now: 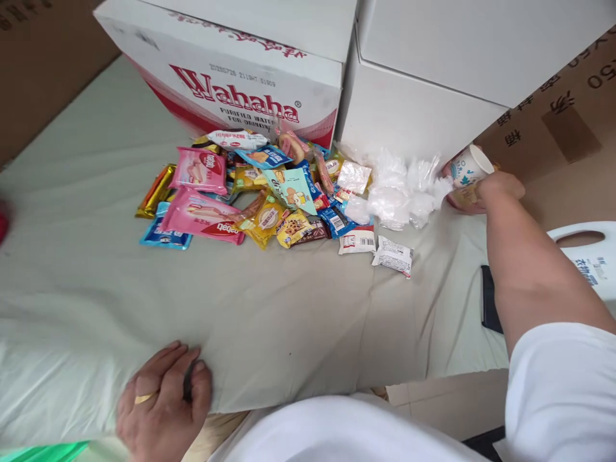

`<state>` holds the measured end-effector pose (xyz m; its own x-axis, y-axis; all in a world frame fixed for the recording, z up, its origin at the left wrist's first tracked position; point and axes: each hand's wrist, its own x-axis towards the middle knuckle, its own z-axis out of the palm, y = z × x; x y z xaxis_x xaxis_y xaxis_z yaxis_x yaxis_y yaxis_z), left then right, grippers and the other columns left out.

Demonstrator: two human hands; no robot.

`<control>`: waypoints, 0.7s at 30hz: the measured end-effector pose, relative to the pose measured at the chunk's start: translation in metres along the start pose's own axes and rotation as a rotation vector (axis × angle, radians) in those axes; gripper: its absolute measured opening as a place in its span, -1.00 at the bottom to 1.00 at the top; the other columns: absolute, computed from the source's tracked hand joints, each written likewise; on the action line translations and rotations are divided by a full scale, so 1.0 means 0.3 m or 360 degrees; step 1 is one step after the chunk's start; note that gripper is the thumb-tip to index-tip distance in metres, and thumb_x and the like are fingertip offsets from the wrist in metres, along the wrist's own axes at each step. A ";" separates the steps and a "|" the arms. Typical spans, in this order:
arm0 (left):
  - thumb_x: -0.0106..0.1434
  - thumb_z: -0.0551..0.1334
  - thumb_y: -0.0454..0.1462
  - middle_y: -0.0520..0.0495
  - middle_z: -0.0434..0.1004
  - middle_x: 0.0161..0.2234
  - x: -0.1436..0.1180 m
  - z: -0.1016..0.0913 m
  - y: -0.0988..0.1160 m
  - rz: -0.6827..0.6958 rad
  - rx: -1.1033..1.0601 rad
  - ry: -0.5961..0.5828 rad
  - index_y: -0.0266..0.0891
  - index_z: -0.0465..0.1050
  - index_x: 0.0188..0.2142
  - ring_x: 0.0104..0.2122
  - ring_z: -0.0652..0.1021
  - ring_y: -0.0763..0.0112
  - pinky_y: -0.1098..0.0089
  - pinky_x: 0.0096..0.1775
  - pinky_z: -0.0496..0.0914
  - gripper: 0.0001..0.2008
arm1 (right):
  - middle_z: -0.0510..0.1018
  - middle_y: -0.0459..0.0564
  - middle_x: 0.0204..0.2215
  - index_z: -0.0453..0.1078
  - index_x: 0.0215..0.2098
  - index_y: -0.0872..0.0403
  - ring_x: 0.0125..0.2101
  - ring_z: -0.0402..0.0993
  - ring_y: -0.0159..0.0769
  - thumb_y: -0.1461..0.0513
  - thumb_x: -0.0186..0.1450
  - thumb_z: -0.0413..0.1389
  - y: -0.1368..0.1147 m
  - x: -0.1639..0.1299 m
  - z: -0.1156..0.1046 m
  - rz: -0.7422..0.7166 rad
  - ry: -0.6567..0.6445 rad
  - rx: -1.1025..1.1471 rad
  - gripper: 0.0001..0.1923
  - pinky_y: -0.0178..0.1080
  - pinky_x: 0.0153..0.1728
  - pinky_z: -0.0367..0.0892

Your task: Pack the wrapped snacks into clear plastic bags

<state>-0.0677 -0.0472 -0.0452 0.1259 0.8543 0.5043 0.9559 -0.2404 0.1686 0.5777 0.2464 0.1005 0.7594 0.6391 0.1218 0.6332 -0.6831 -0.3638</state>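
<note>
My left hand [163, 404] rests on the front edge of the cloth-covered surface, fingers curled; a dark patch shows between thumb and forefinger, and I cannot make out what it is. At the far right, my right hand [500, 187] is closed at a patterned paper cup [469, 168], which lies tilted; most of its fingers are hidden. Below that cup is a pink and yellow item [466, 197], partly covered. Beside them lie crumpled clear plastic wraps [392, 189]. Further left are a pink wafer packet [205, 215], a mint-green packet [291, 189] and a small white packet [393, 256].
A Wahaha water carton [231, 96] and a plain white box [409, 115] stand behind the packets. Brown cardboard [568, 128] flanks the right side. A dark flat object [491, 298] and a white handled bottle [584, 250] are near my right forearm.
</note>
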 end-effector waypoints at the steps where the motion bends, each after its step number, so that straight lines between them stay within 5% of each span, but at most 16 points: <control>1: 0.23 0.32 -0.35 -0.25 0.65 -0.10 0.001 0.000 0.001 0.0023 0.0004 0.0018 -0.16 0.49 -0.13 -0.11 0.69 -0.08 0.02 -0.14 0.55 -0.79 | 0.51 0.69 -0.01 0.49 -0.46 0.31 0.09 0.50 -0.02 0.40 0.20 0.35 0.008 -0.006 -0.019 0.0066 0.0033 -0.0126 -0.85 0.06 -0.14 0.22; 4: 0.22 0.33 -0.37 -0.26 0.66 -0.12 0.002 0.001 0.002 0.0067 -0.0004 0.0061 -0.19 0.49 -0.12 -0.12 0.68 -0.06 0.08 -0.14 0.52 -0.78 | 0.57 0.61 -0.05 0.59 -0.34 0.29 0.03 0.53 -0.03 0.31 0.20 0.39 0.025 -0.070 -0.085 0.0005 0.0208 -0.0345 -0.85 0.06 -0.13 0.19; 8: 0.20 0.33 -0.38 -0.22 0.67 -0.14 0.001 0.005 0.002 0.0092 0.0000 0.0117 -0.18 0.51 -0.13 -0.12 0.67 -0.01 0.13 -0.13 0.50 -0.77 | 0.66 0.25 -0.30 0.64 -0.18 0.23 -0.31 0.51 -0.27 0.20 0.42 0.17 -0.016 -0.316 -0.138 -0.0785 0.0306 0.0233 -0.74 -0.13 -0.25 0.27; 10: 0.20 0.32 -0.38 -0.22 0.67 -0.14 -0.002 0.008 0.003 0.0090 0.0000 0.0117 -0.18 0.51 -0.14 -0.12 0.67 0.00 0.14 -0.13 0.49 -0.78 | 0.64 0.13 -0.32 0.63 -0.24 0.16 -0.31 0.51 -0.28 0.18 0.43 0.16 -0.071 -0.486 -0.111 -0.1251 0.0008 0.0424 -0.76 -0.20 -0.25 0.29; 12: 0.19 0.31 -0.38 -0.20 0.67 -0.14 -0.006 0.011 0.004 0.0079 -0.0020 0.0116 -0.18 0.51 -0.16 -0.13 0.67 0.02 0.15 -0.13 0.48 -0.79 | 0.65 0.06 -0.29 0.62 -0.27 0.09 -0.26 0.53 -0.24 0.18 0.40 0.19 -0.143 -0.644 -0.038 -0.1632 -0.0512 0.0177 -0.81 -0.22 -0.18 0.32; 17: 0.21 0.30 -0.38 -0.18 0.66 -0.12 -0.013 0.009 0.000 0.0014 -0.0128 0.0110 -0.16 0.52 -0.17 -0.11 0.65 0.06 0.16 -0.10 0.47 -0.81 | 0.60 0.27 -0.03 0.59 0.00 0.13 -0.10 0.55 -0.02 0.25 0.42 0.08 -0.304 -0.819 0.199 -0.1397 -0.0621 -0.0657 -0.70 -0.16 -0.17 0.31; 21: 0.29 0.24 -0.37 -0.15 0.61 -0.14 -0.026 -0.039 -0.002 -0.0091 -0.0480 -0.0021 -0.14 0.51 -0.20 -0.02 0.62 0.10 0.15 -0.02 0.48 -0.86 | 0.60 0.30 -0.08 0.59 -0.07 0.16 -0.12 0.54 0.00 0.30 0.38 0.07 -0.336 -0.805 0.208 -0.1230 -0.0449 -0.0574 -0.73 -0.15 -0.18 0.32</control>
<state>-0.0724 -0.0589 -0.0394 0.0793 0.8759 0.4759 0.8401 -0.3157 0.4411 0.3212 0.1830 0.0502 0.0673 0.9971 -0.0366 0.9969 -0.0656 0.0436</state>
